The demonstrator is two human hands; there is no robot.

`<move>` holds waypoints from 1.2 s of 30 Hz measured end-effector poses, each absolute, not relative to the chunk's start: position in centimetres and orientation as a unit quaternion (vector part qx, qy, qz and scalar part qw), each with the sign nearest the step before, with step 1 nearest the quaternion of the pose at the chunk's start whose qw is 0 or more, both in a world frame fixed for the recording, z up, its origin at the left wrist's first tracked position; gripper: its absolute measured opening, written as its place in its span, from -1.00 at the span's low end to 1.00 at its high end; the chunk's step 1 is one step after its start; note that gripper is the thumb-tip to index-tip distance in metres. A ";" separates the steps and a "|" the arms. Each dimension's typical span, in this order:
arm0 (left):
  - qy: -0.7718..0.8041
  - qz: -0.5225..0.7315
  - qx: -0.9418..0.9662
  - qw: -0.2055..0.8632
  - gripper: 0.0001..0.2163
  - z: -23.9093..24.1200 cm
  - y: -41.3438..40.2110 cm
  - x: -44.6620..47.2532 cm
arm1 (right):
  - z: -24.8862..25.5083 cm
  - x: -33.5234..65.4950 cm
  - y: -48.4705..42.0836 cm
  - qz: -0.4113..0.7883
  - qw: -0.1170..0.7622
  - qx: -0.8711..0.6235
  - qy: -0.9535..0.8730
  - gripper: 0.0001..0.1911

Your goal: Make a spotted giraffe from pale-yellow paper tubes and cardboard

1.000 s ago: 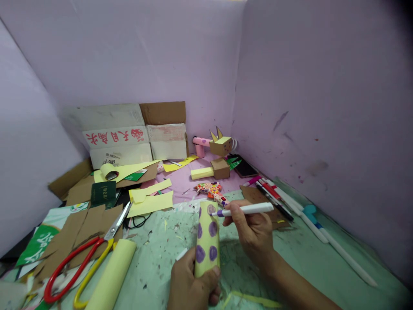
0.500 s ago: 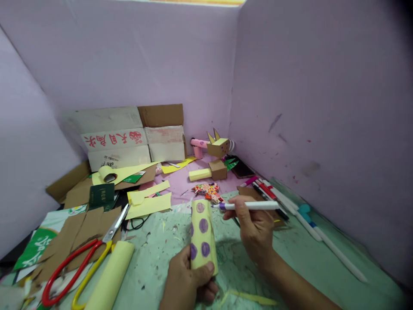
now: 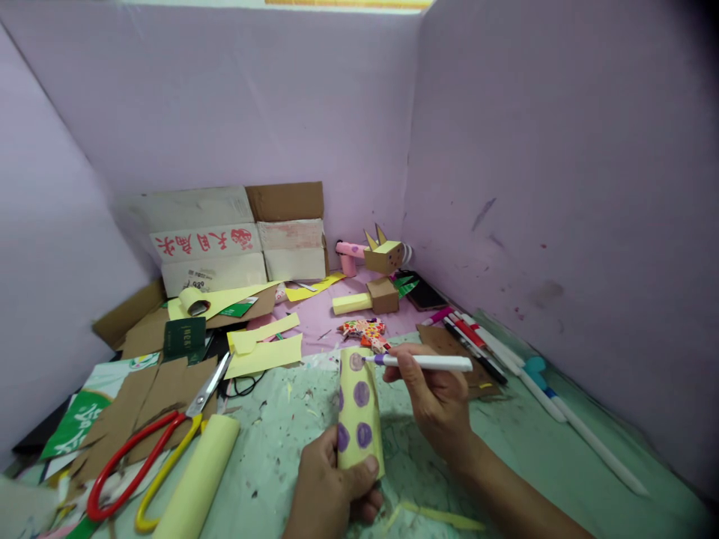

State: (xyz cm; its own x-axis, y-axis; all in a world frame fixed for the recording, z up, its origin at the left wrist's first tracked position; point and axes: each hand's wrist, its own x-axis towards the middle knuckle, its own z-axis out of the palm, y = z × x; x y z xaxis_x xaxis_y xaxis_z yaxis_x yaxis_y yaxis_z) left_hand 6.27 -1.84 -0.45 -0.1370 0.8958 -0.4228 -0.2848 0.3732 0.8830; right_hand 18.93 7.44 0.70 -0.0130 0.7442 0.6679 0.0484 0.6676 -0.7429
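Observation:
A pale yellow paper tube (image 3: pixel 349 408) with purple spots stands tilted over the table, its lower end gripped by my left hand (image 3: pixel 337 479), thumb across the front. My right hand (image 3: pixel 438 397) is closed round a white marker (image 3: pixel 435 363) with a purple collar. The marker lies nearly level, and its tip is at the topmost spot on the tube; whether it touches, I cannot tell. That top spot looks paler inside than the ones below it. Just behind the tube lies a small piece covered in colourful patterned paper (image 3: pixel 365 329).
Scissors (image 3: pixel 191 419) with red and yellow handles lie at the left beside a plain yellow roll (image 3: pixel 199 479). Cardboard scraps (image 3: pixel 135 412) spread behind them. Several markers (image 3: pixel 499 352) lie along the right wall. A pink tube with a box head (image 3: pixel 385 257) stands at the back.
The marker tip has moved left, from beside the tube onto its top spot. My left hand keeps its hold on the tube. The whole view has shifted slightly.

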 end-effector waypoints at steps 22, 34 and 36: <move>0.575 0.492 0.272 0.594 -0.53 -0.3 -1.9 6.3 | 0.5 19.1 7.5 0.270 0.630 -0.315 -0.657 -0.77; 0.572 0.498 0.276 0.590 -0.60 -0.3 -1.9 6.4 | 0.2 19.0 7.4 0.297 0.644 -0.291 -0.642 -0.85; 0.572 0.499 0.275 0.589 -0.61 -0.3 -1.9 6.5 | 0.2 18.9 7.3 0.303 0.644 -0.290 -0.640 -0.85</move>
